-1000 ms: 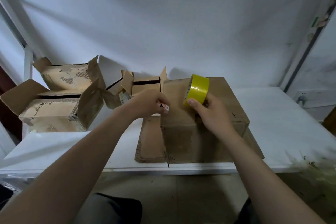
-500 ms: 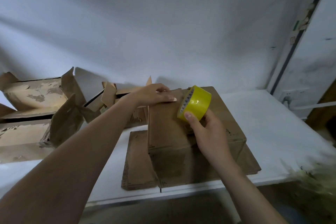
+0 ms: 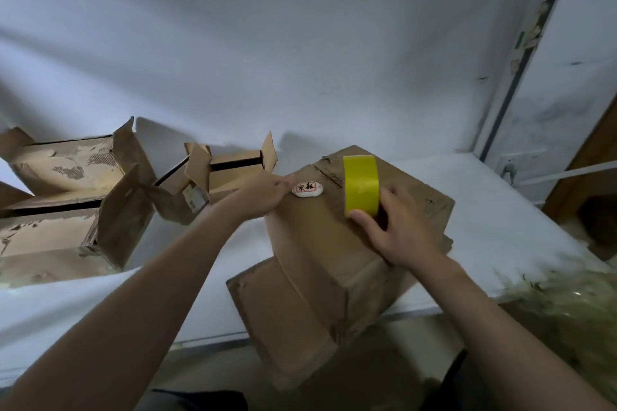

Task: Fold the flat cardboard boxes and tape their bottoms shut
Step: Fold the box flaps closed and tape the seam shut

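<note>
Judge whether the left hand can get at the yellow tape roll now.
Probably yes: the left hand is on the box top, only a white sticker lies between it and the tape roll, though the right hand grips that roll.
</note>
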The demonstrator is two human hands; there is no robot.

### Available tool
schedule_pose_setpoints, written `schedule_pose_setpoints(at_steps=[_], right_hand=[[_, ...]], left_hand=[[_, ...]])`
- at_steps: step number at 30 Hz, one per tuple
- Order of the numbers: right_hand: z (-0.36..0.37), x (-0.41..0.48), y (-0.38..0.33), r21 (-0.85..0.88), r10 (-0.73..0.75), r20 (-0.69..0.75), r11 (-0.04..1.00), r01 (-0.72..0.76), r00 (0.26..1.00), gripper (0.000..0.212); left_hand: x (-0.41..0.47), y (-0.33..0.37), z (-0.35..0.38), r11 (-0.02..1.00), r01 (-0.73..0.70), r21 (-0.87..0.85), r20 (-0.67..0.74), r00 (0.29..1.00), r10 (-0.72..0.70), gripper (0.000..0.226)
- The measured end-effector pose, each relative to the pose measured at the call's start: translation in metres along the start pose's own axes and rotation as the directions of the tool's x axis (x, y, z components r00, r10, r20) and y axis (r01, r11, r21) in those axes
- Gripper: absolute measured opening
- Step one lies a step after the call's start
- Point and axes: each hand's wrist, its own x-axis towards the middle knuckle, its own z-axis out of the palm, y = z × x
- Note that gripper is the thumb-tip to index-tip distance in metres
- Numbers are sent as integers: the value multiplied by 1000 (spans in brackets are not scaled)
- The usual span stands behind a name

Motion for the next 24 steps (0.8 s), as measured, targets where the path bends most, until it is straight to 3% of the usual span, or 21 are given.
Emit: schedule_pose_setpoints(at_steps=[3, 7, 12, 19, 24], right_hand=[[-23, 2, 5, -69, 25, 43, 997, -22, 999, 54], [-28, -15, -18, -182, 133, -27, 974, -136, 991, 39], [-18, -40, -27, -23, 167, -164, 985, -173, 972, 35], [-42, 24, 22, 140, -4, 102, 990, -10, 995, 23], [-40, 66, 43, 304, -70, 91, 952, 39, 993, 8]], left_hand=[[-29, 11, 16, 990, 95, 102, -33, 995, -92, 50], [-56, 40, 27, 957, 215, 195, -60, 976, -207, 50], [-79, 68, 39, 910, 295, 292, -92, 956, -280, 52], [-94, 96, 54, 893, 351, 282, -170, 934, -313, 52], [-71, 93, 50, 887, 374, 269, -106, 927, -359, 57]])
